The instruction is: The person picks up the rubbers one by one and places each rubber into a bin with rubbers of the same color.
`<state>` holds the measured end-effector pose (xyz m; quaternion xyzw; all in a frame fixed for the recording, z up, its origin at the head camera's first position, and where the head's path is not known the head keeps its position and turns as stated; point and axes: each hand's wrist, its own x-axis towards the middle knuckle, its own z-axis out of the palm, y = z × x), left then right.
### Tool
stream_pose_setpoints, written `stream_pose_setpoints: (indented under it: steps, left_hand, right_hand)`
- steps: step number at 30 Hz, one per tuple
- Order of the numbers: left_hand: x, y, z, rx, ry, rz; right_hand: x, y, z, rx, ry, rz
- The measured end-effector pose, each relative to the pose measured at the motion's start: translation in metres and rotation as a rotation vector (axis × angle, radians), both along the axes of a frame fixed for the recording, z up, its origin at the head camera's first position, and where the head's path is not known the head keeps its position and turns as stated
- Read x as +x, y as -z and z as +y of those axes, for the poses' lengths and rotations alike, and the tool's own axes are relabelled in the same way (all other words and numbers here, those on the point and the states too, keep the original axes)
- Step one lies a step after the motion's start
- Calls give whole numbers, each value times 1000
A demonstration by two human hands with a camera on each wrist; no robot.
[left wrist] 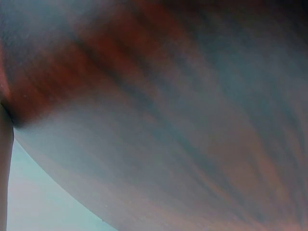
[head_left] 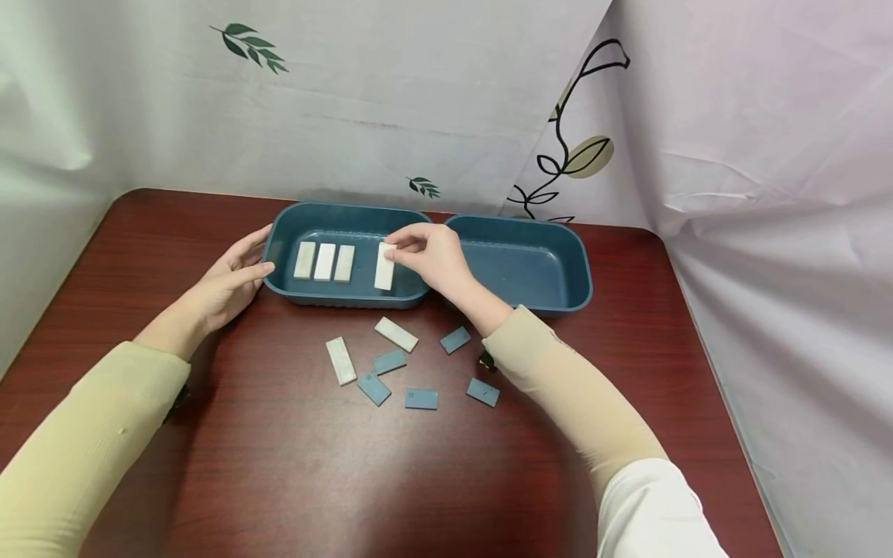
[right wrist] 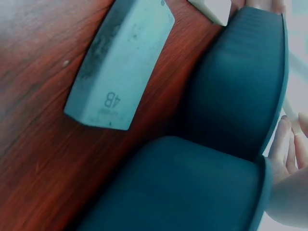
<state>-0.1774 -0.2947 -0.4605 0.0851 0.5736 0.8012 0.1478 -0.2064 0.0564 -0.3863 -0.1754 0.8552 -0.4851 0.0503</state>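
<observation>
Hands [head_left: 229, 283] [head_left: 438, 256]: outstretched against bin [head_left: 335, 300], pinched on block [head_left: 384, 273]

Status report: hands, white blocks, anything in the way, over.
Right hand pinching a white block at the left bin. Left hand touching its left end. Three white blocks inside, two on the table. No obstruction visible.

Pale cloth [head_left: 446, 85] across the top, with green leaf sprig [head_left: 260, 42] at upper left, black-outlined vine [head_left: 589, 157] at upper right; reddish-brown tabletop [head_left: 335, 473] at bottom.
</observation>
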Motion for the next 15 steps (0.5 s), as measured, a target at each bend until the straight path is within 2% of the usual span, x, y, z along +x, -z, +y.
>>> stream_pose_setpoints:
  steps: [15]
  left_hand:
    - [1, -2, 1, -11, -2, -12]
  right_hand:
    - [-21, 11, -12, 61, -8, -53]
